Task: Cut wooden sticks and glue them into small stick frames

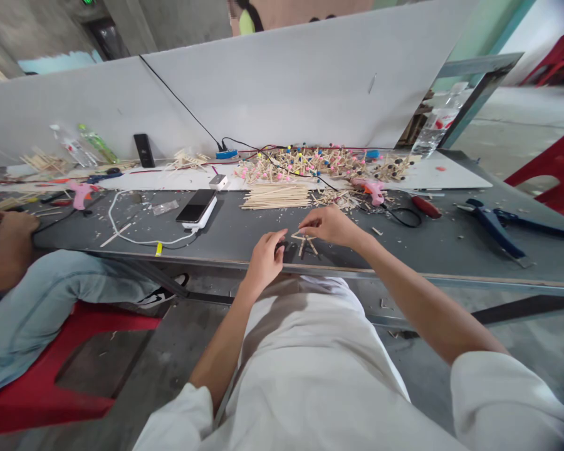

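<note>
A small figure of short wooden sticks (309, 239), with splayed legs, is at the table's front edge between my hands. My right hand (331, 227) reaches over it, fingertips pinched on its upper part. To the left, my left hand (265, 258) has its thumb and forefinger a little apart, close to the figure, with nothing visible between them. Just behind lies a bundle of long thin wooden sticks (276, 196). Short cut stick pieces (337, 200) are scattered beside the bundle. A pink glue gun (374, 190) rests behind my right hand.
Many ball-headed stick figures (305, 164) are piled at the back. Blue-handled cutters (498, 228) and a red-handled tool (425, 207) lie right. A phone (197, 206) on a white power bank, with a cable (136, 237), sits left. Another person's hand (14, 232) is far left.
</note>
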Tool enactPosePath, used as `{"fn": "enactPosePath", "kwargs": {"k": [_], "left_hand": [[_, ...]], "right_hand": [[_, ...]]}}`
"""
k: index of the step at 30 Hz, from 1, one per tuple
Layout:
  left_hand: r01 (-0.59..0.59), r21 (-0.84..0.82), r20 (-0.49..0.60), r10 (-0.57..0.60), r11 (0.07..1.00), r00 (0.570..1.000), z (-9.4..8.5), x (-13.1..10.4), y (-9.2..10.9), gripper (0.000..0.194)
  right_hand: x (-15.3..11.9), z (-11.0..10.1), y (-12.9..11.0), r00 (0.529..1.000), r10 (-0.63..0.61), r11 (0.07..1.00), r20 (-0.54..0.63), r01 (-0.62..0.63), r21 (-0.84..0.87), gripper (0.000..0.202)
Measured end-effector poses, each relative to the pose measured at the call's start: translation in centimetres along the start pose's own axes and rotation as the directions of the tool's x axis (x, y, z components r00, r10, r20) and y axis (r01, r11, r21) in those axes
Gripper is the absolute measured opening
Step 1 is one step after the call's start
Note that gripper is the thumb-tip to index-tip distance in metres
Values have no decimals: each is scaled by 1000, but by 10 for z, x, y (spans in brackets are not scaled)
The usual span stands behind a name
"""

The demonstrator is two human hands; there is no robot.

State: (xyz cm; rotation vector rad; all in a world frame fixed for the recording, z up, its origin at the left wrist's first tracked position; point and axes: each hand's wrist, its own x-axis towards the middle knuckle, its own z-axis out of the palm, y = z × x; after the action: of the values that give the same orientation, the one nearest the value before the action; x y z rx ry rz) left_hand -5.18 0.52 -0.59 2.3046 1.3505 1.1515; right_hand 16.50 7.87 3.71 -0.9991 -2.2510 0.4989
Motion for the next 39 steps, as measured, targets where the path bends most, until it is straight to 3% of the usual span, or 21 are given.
{"fn": "enactPosePath", "kwargs": {"k": [3,9,13,18,21,24,28,39], "left_hand": [[-1,3,-1,1,1000,1000,-2,8,-4,44],[9,-65,-23,-11,998,1000,-14,44,0,29],[18,-149,88,-5,989,996,-16,76,5,29],[154,-343,260,-64,927,964,0,96,-2,37],[250,-392,307,-130,885,943,11,95,-10,40],[234,-339,320,-122,911,940,18,90,-12,39],[217,-253,326,-128,943,937,23,91,-12,40],[243,-252,357,-143,937,923,32,96,-10,47]], "right_hand": [[1,-8,5,999,39,999,-27,-39,15,19],[3,-47,31,958,178,983,-225,-164,81,27],[-1,-57,45,940,275,954,-203,-241,178,28],[-37,-34,16,875,374,927,-306,-364,90,22],[-62,-12,-8,848,412,911,-333,-381,157,19],[-74,7,-20,876,396,917,-275,-365,157,13],[-76,22,-20,890,353,932,-288,-361,28,15],[-81,32,-19,900,277,938,-337,-329,-108,11]]}}
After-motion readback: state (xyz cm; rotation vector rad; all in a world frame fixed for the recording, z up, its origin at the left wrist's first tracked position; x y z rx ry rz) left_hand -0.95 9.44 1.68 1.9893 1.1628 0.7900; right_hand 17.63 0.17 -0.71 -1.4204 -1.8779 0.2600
